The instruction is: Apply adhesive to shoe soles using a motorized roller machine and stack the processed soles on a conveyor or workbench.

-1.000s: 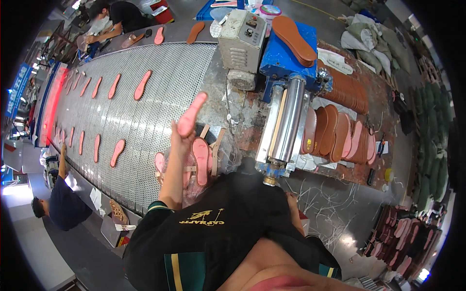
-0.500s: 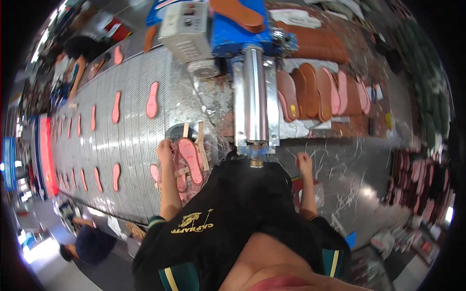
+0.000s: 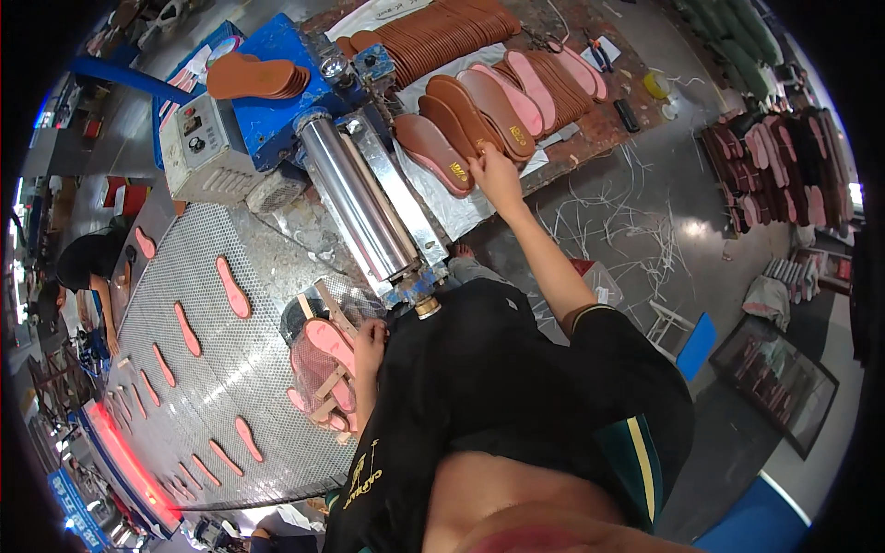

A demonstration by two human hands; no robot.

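Observation:
My right hand (image 3: 499, 181) reaches over the workbench, thumb and fingers closed at the near end of a brown insole (image 3: 464, 112) in a row of brown and pink ones. A brown insole (image 3: 433, 152) with a gold mark lies to its left. Low by my body, my left hand (image 3: 370, 347) has its fingers curled beside a pile of pink insoles (image 3: 329, 341) with pale strips and clear wrap. What these fingers hold, if anything, is hidden. Between my hands stands a machine with a shiny metal roller (image 3: 358, 198).
A mesh conveyor (image 3: 207, 369) carrying spaced pink insoles runs off to the left, where another person (image 3: 88, 263) works. Brown insoles (image 3: 258, 78) lie on the blue machine housing (image 3: 277, 115). A rack of insoles (image 3: 770, 170) stands right; white scraps (image 3: 618, 235) litter the floor.
My view has turned toward the right. My right hand has gone from beside my body up to the brown insoles; my left hand stays by the pink pile, now nearer my body.

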